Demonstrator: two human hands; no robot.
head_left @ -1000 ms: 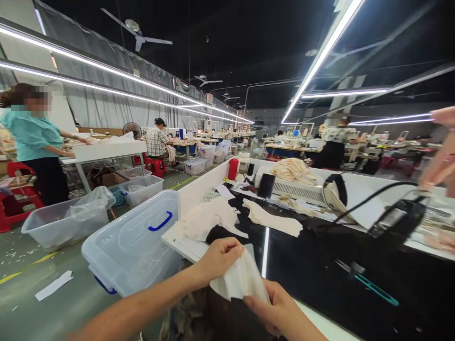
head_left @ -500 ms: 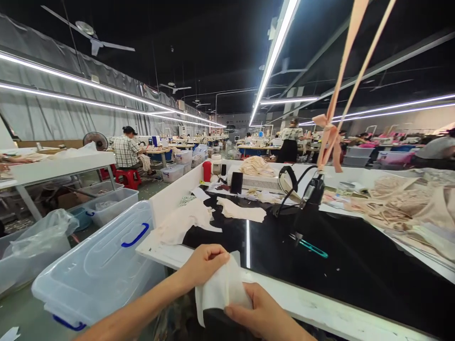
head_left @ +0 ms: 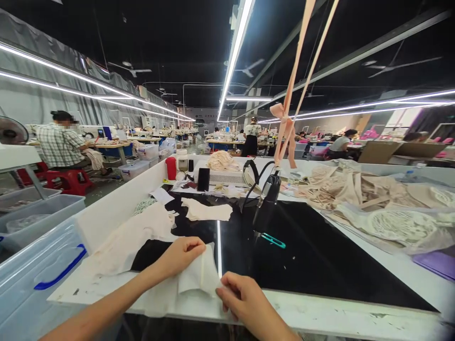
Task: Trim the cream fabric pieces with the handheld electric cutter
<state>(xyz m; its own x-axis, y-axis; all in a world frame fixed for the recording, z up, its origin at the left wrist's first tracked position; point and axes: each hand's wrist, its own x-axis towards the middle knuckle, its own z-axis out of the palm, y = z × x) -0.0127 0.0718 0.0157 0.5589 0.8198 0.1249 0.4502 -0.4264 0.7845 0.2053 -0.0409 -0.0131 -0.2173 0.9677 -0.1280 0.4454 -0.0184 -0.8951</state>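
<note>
Fingers of the left hand (head_left: 183,255) pinch a white fabric piece (head_left: 199,275); the right hand (head_left: 244,299) curls at its corner, grip unclear; it isn't lying flat yet.

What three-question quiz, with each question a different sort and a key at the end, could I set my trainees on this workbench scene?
1. Multiple choice. What does the left hand pinch?
A. a turquoise tool
B. a white fabric piece
C. a purple sheet

2. True or false. A plastic bin with a blue handle stands on the person's left side of the workbench.

3. Fill in the blank. A knotted, ______-coloured ribbon rises from the upper end of the tilted black tool.

Key: 1. B; 2. true; 3. peach
</note>
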